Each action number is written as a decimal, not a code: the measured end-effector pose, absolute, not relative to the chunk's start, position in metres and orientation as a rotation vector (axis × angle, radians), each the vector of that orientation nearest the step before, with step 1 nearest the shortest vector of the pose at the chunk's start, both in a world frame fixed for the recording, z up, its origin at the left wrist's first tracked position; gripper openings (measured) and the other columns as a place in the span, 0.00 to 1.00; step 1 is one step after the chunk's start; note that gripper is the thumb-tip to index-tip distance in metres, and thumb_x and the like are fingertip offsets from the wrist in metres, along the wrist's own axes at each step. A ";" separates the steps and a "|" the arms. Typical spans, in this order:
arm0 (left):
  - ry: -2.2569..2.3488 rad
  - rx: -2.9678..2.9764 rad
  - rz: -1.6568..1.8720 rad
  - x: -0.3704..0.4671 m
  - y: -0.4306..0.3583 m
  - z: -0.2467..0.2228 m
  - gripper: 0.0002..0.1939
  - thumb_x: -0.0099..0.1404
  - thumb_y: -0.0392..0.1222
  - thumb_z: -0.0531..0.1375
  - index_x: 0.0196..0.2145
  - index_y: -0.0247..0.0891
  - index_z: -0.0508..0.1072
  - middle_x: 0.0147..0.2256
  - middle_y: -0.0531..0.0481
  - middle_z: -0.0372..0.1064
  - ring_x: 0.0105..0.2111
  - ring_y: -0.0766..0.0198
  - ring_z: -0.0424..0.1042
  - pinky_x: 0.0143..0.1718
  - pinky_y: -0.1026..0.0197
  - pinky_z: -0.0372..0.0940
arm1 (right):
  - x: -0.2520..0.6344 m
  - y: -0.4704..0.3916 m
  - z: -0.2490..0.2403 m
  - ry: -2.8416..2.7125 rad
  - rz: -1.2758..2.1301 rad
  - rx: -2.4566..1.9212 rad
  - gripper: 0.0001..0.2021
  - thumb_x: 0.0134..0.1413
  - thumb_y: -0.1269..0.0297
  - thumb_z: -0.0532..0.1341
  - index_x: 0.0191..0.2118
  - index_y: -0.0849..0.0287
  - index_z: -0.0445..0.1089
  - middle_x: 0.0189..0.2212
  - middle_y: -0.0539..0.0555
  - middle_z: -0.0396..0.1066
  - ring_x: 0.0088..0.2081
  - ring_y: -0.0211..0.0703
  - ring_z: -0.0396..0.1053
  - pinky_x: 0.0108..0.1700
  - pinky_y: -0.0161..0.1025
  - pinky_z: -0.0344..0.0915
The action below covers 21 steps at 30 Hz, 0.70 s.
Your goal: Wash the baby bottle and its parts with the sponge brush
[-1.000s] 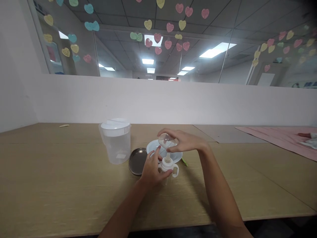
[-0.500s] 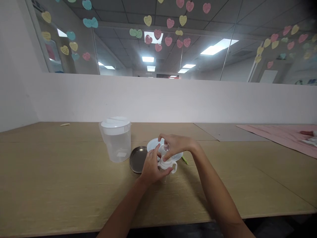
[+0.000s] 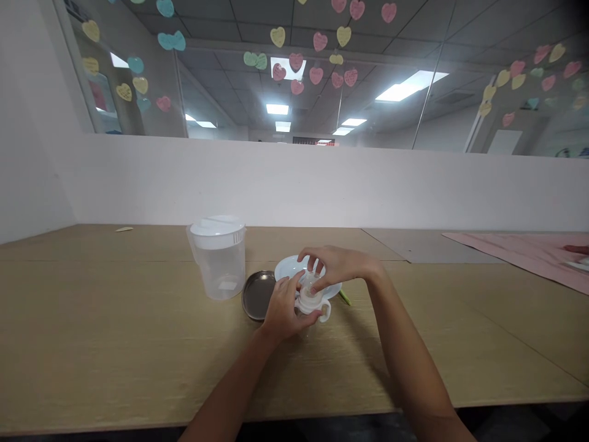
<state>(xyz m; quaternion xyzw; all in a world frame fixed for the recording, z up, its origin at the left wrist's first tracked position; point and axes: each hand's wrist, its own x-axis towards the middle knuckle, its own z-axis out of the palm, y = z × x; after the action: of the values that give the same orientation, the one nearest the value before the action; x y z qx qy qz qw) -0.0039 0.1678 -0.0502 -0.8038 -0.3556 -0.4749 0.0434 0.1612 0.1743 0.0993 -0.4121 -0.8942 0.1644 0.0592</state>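
Note:
A baby bottle (image 3: 309, 303) with a white collar and white side handles stands on the table in front of me. My left hand (image 3: 284, 307) is wrapped round it from the left, thumb across the front below the collar. From above, my right hand (image 3: 338, 269) curls its fingers round the clear domed cap (image 3: 311, 281) at the bottle's top. Whether the cap is seated or loose I cannot tell. Behind the bottle lies a white plate (image 3: 286, 265), partly hidden by my hands. The bottle's clear lower body is mostly covered by my left hand.
A round dark metal pan (image 3: 257, 296) sits left of my left hand. Beyond it stands a clear lidded pitcher (image 3: 221, 267). A green stick-like item (image 3: 345, 298) lies by the plate. At far right, another person's hand (image 3: 576, 249) shows over a pink cloth (image 3: 515, 245).
My right hand has shifted slightly up and right, its fingers a little differently placed round the clear cap. My left hand keeps its hold on the bottle. The view has moved slightly.

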 end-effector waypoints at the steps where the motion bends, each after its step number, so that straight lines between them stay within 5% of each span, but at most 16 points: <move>1: -1.086 -2.459 -1.451 -0.004 0.168 -0.050 0.39 0.52 0.53 0.62 0.57 0.34 0.55 0.39 0.43 0.68 0.40 0.52 0.68 0.45 0.48 0.61 | 0.161 0.174 0.100 -2.707 0.489 -1.246 0.32 0.38 0.57 0.68 0.52 0.54 0.60 0.41 0.53 0.68 0.40 0.45 0.67 0.36 0.37 0.61; 10: -1.069 -2.461 -1.454 -0.003 0.167 -0.048 0.39 0.52 0.54 0.61 0.56 0.34 0.55 0.39 0.42 0.68 0.38 0.54 0.67 0.44 0.49 0.61 | 0.159 0.174 0.099 -2.744 0.516 -1.116 0.31 0.41 0.59 0.67 0.54 0.56 0.60 0.36 0.53 0.67 0.36 0.42 0.67 0.36 0.37 0.62; 21: -1.118 -2.482 -1.439 -0.004 0.168 -0.050 0.38 0.52 0.56 0.61 0.55 0.34 0.56 0.40 0.42 0.68 0.41 0.52 0.67 0.44 0.50 0.61 | 0.162 0.178 0.095 -2.777 0.532 -0.985 0.29 0.41 0.69 0.65 0.53 0.55 0.61 0.42 0.53 0.69 0.44 0.45 0.66 0.43 0.40 0.63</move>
<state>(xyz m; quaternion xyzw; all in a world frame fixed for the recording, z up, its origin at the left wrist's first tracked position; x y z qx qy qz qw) -0.0039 0.1681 -0.0502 -0.8057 -0.3629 -0.4671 0.0314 0.1619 0.1783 0.0949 -0.3281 -0.9250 0.1771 0.0735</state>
